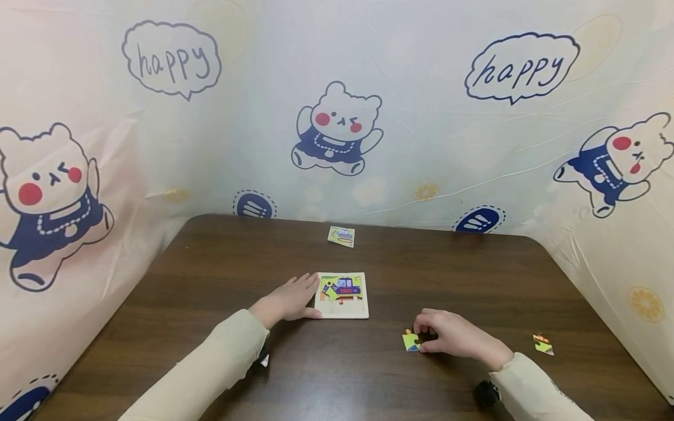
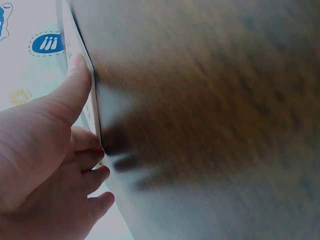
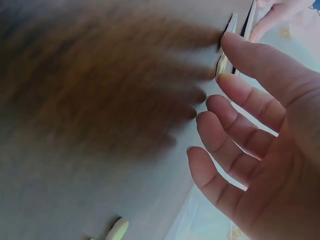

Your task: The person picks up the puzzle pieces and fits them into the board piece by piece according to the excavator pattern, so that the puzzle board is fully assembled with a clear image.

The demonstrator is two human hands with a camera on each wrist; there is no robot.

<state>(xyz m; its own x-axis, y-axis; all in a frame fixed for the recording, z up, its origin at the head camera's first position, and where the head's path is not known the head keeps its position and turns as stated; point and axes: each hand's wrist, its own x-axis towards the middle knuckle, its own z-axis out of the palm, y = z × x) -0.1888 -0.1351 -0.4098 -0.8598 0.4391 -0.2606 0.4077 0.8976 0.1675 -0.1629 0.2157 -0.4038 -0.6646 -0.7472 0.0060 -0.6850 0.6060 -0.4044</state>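
A white-framed jigsaw puzzle board point(image 1: 344, 313) with a partly assembled picture of a blue excavator lies mid-table. My left hand point(image 1: 291, 299) rests along its left side, fingers stretched out and thumb at the lower left corner. In the left wrist view, the left hand point(image 2: 55, 145) touches the board's edge. To the right of the board, my right hand point(image 1: 455, 334) pinches a green and blue puzzle piece point(image 1: 410, 342) between thumb and index finger, low at the tabletop. In the right wrist view, the other fingers of the right hand point(image 3: 265, 130) are loosely bent.
Farther right on the brown table point(image 1: 237, 251) lies another puzzle piece or pieces point(image 1: 543, 344), coloured green and orange. A small picture card point(image 1: 341, 236) of an excavator lies near the far edge. A printed curtain point(image 1: 421, 146) surrounds the table's back and sides.
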